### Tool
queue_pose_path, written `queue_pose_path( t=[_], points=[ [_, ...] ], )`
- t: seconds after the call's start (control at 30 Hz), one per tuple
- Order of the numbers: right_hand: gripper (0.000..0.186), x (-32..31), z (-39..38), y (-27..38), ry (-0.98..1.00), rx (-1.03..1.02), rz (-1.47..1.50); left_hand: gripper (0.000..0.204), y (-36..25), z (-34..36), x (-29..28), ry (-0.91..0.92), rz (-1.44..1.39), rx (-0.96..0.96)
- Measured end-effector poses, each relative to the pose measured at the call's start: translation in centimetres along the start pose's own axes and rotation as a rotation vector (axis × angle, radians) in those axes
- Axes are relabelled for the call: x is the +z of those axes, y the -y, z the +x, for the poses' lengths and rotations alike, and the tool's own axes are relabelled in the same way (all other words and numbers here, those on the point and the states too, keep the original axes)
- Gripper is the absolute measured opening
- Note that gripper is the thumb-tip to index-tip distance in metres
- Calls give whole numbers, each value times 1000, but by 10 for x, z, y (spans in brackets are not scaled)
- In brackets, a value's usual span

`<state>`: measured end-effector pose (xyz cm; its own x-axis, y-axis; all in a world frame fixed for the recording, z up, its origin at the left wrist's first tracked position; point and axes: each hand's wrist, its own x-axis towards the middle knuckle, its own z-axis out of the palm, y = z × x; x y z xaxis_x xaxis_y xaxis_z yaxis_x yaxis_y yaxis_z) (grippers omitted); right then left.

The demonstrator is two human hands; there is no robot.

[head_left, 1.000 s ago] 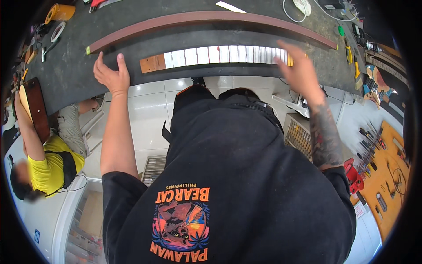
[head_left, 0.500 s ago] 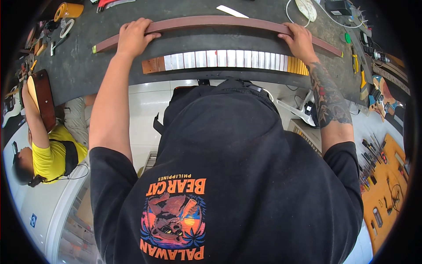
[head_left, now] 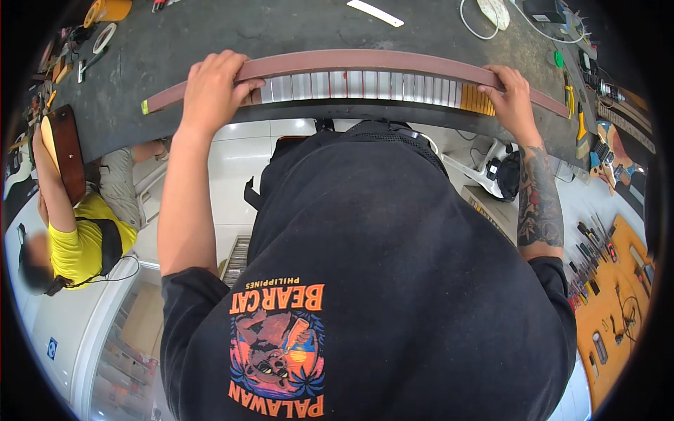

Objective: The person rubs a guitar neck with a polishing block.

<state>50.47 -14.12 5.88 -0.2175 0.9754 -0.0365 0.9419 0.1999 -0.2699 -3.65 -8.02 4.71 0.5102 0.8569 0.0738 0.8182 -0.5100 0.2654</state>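
Observation:
A long reddish-brown bar [head_left: 365, 60], with yellow-green ends, spans the near part of the bench from side to side. My left hand [head_left: 213, 91] grips it toward its left end, thumb on the near side. Toward the right end, my right hand [head_left: 514, 102] grips it the same way. Just nearer to me is a guitar neck [head_left: 358, 87], its fretboard masked in silver strips with yellow ones at the right. The bar overlaps the neck's far edge; whether they touch, I cannot tell. My left hand hides much of the neck's brown left end.
A dark bench [head_left: 295, 31] carries a white strip [head_left: 375, 12], cables and a green cap [head_left: 558, 58]. Tape rolls [head_left: 105, 37] lie at the left, yellow-handled tools [head_left: 580, 123] at the right. At far left a person in yellow [head_left: 91, 242] handles a brown guitar body [head_left: 68, 154].
Both hands have brought the bar toward me and slightly right, so it now overlaps the guitar neck. Half a second ago a gap of bench showed between them.

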Motion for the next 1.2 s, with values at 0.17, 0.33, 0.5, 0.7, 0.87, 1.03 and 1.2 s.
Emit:
queue_pose_path(
  t=[0.17,0.33,0.5,0.7,0.87,1.03,1.2],
  points=[
    [38,8,-7,8,14,28,20,38,0,-3,1,87,32,-53],
    [37,16,-11,11,31,51,45,35,-1,-9,5,57,0,-47],
    [37,23,-24,15,42,63,60,34,-9,-20,9,81,-22,-80],
    [39,32,-36,16,5,44,59,34,-15,-27,17,69,-11,-87],
    [41,30,-32,20,22,49,45,38,-18,-28,16,109,23,-116],
    [42,25,-19,56,-118,-110,21,43,-30,-18,13,56,59,-64],
    [39,42,-18,60,-101,-105,41,43,-40,-14,26,94,20,-43]
  ],
)
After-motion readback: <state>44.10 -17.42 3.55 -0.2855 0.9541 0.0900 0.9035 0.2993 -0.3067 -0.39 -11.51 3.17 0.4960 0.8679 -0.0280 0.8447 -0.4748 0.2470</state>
